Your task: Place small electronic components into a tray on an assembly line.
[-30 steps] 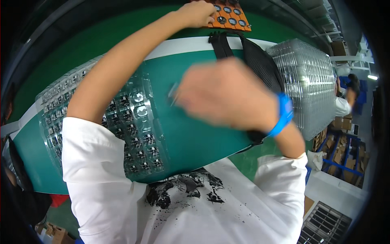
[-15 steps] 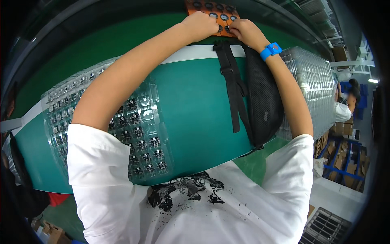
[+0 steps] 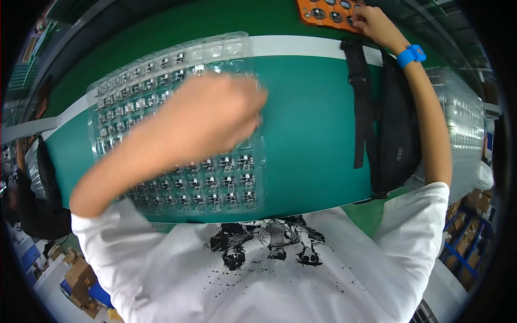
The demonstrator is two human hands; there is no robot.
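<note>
Smeared by motion, my left hand [image 3: 221, 110] hangs over a clear plastic blister tray [image 3: 232, 49]; its fingers cannot be made out. Rows of small black-and-silver components [image 3: 246, 161] fill most of the tray's pockets, and some pockets at the far right are bare. At the far edge, my right hand [image 3: 375, 24] has its fingers pinched together at the orange fixture plate [image 3: 311, 20]. Round dark parts [image 3: 335, 17] sit in the plate's recesses. Whatever lies between the right fingertips is hidden. A blue band [image 3: 412, 56] circles my right wrist.
Both the tray and a black mesh bag with straps [image 3: 399, 129] lie on the green tabletop [image 3: 309, 129], which has a white far edge. A tall stack of clear trays [image 3: 458, 118] stands right of the bag. Boxes on blue shelving [image 3: 468, 237] are farther right.
My left hand has left the orange plate and come back toward me, over the blister tray. My right hand stays at the plate. The whole view has shifted, showing more of the tray.
</note>
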